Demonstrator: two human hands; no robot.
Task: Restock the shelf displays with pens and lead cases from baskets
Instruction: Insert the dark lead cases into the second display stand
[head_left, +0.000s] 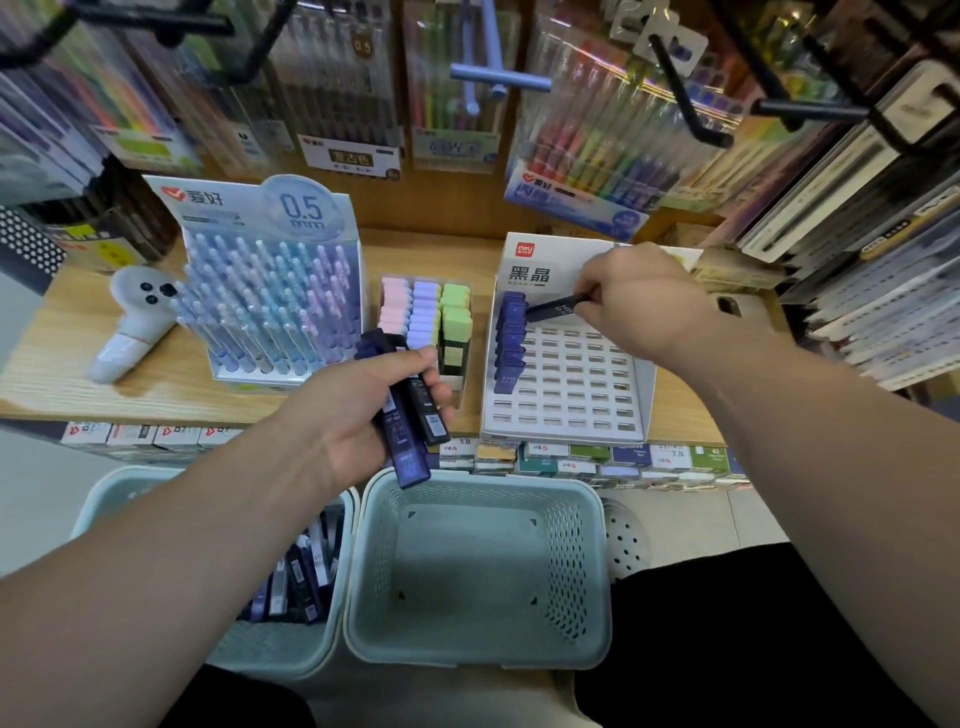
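My left hand (358, 410) grips a bundle of dark blue and black lead cases (408, 410) above the baskets. My right hand (639, 301) pinches one black lead case (556, 306) and holds it tilted over the top rows of the white slotted display stand (571, 384) on the shelf. Several dark blue lead cases (510, 343) stand in the stand's left column; the other slots show bare. A pen display (270, 301) packed with pastel pens stands at the left. The left basket (291, 649) holds several more lead cases (301, 571), partly hidden by my left forearm.
A second pale green basket (478, 577) sits below the shelf edge with nothing inside. Pastel erasers in a small box (426, 317) stand between the two displays. A white hand-held device (135, 322) lies at the shelf's left. Packaged pens hang above on black hooks (685, 98).
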